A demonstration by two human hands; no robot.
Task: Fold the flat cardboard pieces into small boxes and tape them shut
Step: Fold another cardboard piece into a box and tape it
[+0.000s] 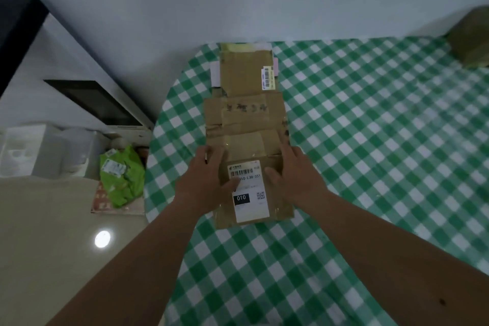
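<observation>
A row of flat brown cardboard pieces lies on the green-checked tablecloth [370, 140]. The nearest piece [280, 209] carries a white shipping label marked 010. Beyond it lie a middle piece [246, 124] with dark writing and a far piece [246, 71] with a small barcode sticker. My left hand [203, 182] grips the left edge of the nearest piece, thumb lying on the label. My right hand [293, 174] holds its right edge, thumb on top. No tape is in view.
An olive-brown box [471, 40] sits at the table's far right corner. Left of the table, on the floor, are a green plastic parcel [121, 174], white foam packing [34, 151] and a white cabinet [79, 92]. The wall runs behind the table.
</observation>
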